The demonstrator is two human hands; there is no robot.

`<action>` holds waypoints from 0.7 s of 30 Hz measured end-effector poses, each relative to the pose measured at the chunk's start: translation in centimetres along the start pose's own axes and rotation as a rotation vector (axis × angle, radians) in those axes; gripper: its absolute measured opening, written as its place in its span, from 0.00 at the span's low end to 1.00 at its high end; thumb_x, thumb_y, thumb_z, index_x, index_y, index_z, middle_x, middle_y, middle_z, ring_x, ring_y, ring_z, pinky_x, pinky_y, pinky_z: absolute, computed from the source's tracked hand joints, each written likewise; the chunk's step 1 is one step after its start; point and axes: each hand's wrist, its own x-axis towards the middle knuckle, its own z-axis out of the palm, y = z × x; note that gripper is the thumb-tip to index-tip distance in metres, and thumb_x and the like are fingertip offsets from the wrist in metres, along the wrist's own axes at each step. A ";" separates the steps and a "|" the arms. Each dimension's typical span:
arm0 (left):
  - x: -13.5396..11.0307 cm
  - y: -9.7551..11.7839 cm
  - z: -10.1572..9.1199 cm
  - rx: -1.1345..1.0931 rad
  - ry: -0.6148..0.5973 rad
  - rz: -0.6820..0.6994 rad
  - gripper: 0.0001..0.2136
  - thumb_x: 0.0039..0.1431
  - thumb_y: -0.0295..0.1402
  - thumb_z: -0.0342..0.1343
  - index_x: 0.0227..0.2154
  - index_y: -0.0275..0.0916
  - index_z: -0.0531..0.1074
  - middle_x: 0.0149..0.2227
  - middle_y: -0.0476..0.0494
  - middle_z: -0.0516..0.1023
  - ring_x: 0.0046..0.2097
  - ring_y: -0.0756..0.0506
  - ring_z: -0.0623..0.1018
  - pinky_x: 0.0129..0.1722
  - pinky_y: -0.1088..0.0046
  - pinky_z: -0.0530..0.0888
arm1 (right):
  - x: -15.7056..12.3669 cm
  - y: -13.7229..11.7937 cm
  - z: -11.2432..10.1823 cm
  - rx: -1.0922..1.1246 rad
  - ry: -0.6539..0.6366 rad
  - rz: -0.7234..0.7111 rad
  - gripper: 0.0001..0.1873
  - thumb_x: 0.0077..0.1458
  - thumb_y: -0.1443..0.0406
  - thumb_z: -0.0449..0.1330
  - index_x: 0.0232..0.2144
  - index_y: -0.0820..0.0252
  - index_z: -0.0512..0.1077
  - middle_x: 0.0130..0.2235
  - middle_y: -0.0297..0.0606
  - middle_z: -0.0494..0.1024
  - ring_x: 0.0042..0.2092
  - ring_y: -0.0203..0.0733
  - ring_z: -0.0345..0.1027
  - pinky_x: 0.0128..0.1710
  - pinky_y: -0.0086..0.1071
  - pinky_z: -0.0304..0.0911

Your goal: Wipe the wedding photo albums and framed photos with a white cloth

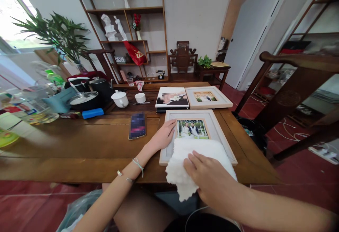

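A light wooden picture frame [217,124] lies flat on the table in front of me, with a photo [192,129] of two people at its centre. My left hand [166,134] rests on the frame's left side, fingers stretched flat and holding nothing. In my right hand [203,173] is a white cloth [180,170], with the fingers closed on its top. The cloth covers the lower part of the frame and hangs past its near edge; what lies under it is hidden.
Behind the frame lie a second framed photo [222,99] and a white-edged photo panel [172,91]. To the left are a phone [137,126], a lidded white cup [120,99], a small white bowl [140,97] and a blue box [93,113]. A wooden chair [288,97] stands at right.
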 end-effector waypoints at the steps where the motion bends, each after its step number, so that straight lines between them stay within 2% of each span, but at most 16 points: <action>1: 0.0 0.0 0.0 -0.004 -0.001 0.002 0.20 0.66 0.30 0.41 0.58 0.31 0.63 0.62 0.32 0.63 0.64 0.40 0.63 0.65 0.55 0.61 | 0.2 0.1 0.5 -0.001 0.032 -0.015 0.33 0.40 0.75 0.55 0.53 0.69 0.66 0.55 0.59 0.70 0.58 0.61 0.62 0.53 0.47 0.62; 4: 0.0 -0.2 0.1 -0.016 0.005 0.007 0.20 0.65 0.29 0.42 0.58 0.33 0.63 0.62 0.32 0.63 0.64 0.39 0.63 0.64 0.54 0.62 | 1.6 1.7 2.0 0.026 0.122 -0.018 0.37 0.40 0.76 0.53 0.58 0.71 0.63 0.60 0.58 0.65 0.63 0.58 0.55 0.61 0.49 0.54; 8: 0.0 -0.2 0.2 -0.011 0.025 0.004 0.19 0.66 0.30 0.42 0.57 0.34 0.64 0.61 0.33 0.65 0.63 0.40 0.65 0.64 0.55 0.62 | 4.4 6.3 3.0 -0.009 0.160 0.080 0.36 0.43 0.78 0.51 0.58 0.73 0.63 0.61 0.59 0.64 0.65 0.55 0.52 0.63 0.51 0.48; 11: 0.1 0.0 0.0 -0.008 0.018 -0.002 0.19 0.66 0.30 0.42 0.57 0.35 0.65 0.61 0.35 0.65 0.63 0.41 0.64 0.64 0.56 0.61 | 6.9 10.5 2.9 -0.074 0.222 0.162 0.35 0.46 0.80 0.49 0.59 0.74 0.61 0.62 0.58 0.62 0.66 0.56 0.48 0.64 0.52 0.43; 14: 0.1 0.1 -0.1 -0.008 0.001 -0.014 0.19 0.66 0.30 0.42 0.57 0.32 0.64 0.62 0.33 0.64 0.64 0.40 0.64 0.65 0.57 0.61 | 8.9 13.6 2.2 -0.067 0.288 0.252 0.34 0.48 0.80 0.47 0.60 0.74 0.58 0.63 0.57 0.62 0.66 0.56 0.48 0.63 0.50 0.44; 17: 0.1 0.1 -0.1 -0.010 -0.001 -0.020 0.19 0.66 0.30 0.42 0.57 0.32 0.64 0.62 0.33 0.64 0.64 0.40 0.64 0.65 0.57 0.61 | 10.1 14.3 1.4 -0.063 0.305 0.317 0.31 0.50 0.80 0.47 0.58 0.73 0.60 0.61 0.57 0.64 0.64 0.57 0.51 0.60 0.51 0.49; 21: 0.0 0.0 0.1 -0.025 0.018 -0.019 0.19 0.66 0.29 0.42 0.57 0.32 0.65 0.61 0.32 0.65 0.63 0.40 0.64 0.65 0.56 0.61 | 10.4 11.1 1.1 -0.129 0.166 0.339 0.25 0.51 0.80 0.47 0.52 0.72 0.65 0.54 0.60 0.69 0.59 0.61 0.58 0.54 0.52 0.56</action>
